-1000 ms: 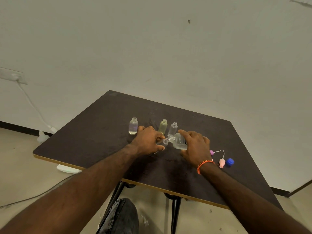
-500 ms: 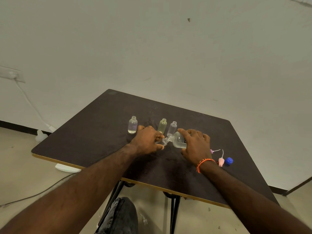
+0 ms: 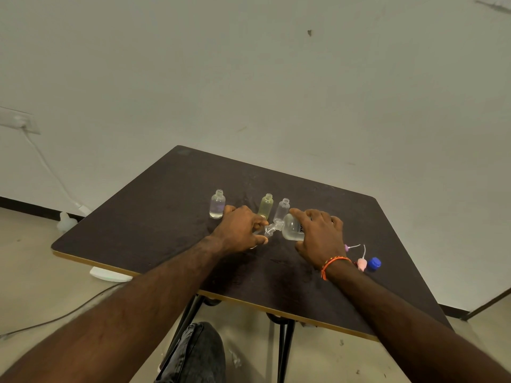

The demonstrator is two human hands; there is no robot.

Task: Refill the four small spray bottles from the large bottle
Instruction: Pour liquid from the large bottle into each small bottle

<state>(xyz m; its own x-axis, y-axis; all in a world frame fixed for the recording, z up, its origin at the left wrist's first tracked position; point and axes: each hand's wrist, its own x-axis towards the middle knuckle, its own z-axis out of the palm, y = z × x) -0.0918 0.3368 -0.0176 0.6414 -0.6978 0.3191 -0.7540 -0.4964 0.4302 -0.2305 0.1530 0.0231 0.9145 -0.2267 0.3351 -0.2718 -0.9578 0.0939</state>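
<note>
1. Position: the large bottle is tilted nearly flat above the table, its neck meeting the mouth of the small bottle being filled, near the table's middle.
2. Hand state: the right hand is wrapped over the large bottle's body. The left hand has its fingers curled around the small bottle; most of that bottle is hidden by the hand.
3. Handling: both bottles look like clear, thin plastic, likely light and slick when wet. Grip the large bottle at its wide body, not the neck. Hold the small bottle low on its body, leaving the mouth free.
4. Risk: the 2 mouths are narrow, so a small misalignment probably spills liquid.
5. Surroundings: 3 uncapped small bottles stand just behind the hands: the clear bottle to the left, the yellowish bottle and the third bottle just beyond the pour point. A wide elbow or wrist swing could topple them.
6. Right of the right hand lie the pink spray head, a purple spray head and the blue cap, apart from the pour.
</note>
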